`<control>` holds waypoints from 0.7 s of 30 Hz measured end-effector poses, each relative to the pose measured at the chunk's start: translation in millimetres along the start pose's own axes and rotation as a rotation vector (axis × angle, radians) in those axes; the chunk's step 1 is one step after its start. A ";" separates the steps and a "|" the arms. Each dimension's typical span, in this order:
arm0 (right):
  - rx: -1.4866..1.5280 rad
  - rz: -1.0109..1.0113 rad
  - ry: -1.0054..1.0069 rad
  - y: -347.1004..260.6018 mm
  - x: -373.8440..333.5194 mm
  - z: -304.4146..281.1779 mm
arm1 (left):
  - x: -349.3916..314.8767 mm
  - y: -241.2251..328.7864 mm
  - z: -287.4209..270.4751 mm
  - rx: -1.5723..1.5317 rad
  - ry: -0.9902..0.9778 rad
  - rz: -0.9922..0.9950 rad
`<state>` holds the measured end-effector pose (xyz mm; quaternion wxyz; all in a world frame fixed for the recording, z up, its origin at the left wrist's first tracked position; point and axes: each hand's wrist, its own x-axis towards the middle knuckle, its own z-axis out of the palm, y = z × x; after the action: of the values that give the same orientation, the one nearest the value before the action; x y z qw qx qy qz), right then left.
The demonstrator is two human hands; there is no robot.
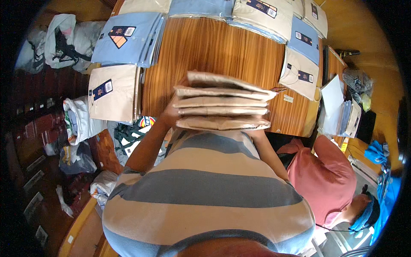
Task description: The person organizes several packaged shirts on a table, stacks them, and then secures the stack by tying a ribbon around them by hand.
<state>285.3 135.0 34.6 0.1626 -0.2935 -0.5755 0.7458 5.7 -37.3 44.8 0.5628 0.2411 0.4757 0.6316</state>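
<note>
A stack of several folded beige garments (222, 102) in clear plastic is held up in front of my chest, above the near part of the table. My left hand (172, 110) grips its left side, a little blurred. At the lower right, my right hand (257, 133) holds the stack from beneath; most of its fingers are hidden by the garments. The topmost pack is tilted and smeared by motion, its edges fanned apart from the ones below.
The wood-grain table (192, 45) carries bagged piles along its edges: beige garments (112, 103) and blue garments (124, 47) at left, a beige pack (299, 70) at right. A person in a pink top (321, 180) is close by on my right. Plastic bags (64, 40) lie at far left.
</note>
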 end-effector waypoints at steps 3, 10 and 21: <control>0.081 -0.033 0.026 -11.1 4.7 6.8 | -2.6 -8.8 -2.2 -0.147 -0.050 0.034; 0.268 -0.349 0.097 -42.0 33.9 6.7 | -7.4 -4.7 -10.5 0.715 -0.148 0.420; 0.148 -0.228 0.000 23.3 8.3 -10.6 | 0.7 -12.4 2.8 0.291 -0.076 0.145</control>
<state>287.7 141.3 8.5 0.2675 -0.2132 -0.5487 0.7629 13.8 -36.8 35.0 0.4926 0.3776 0.5219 0.5851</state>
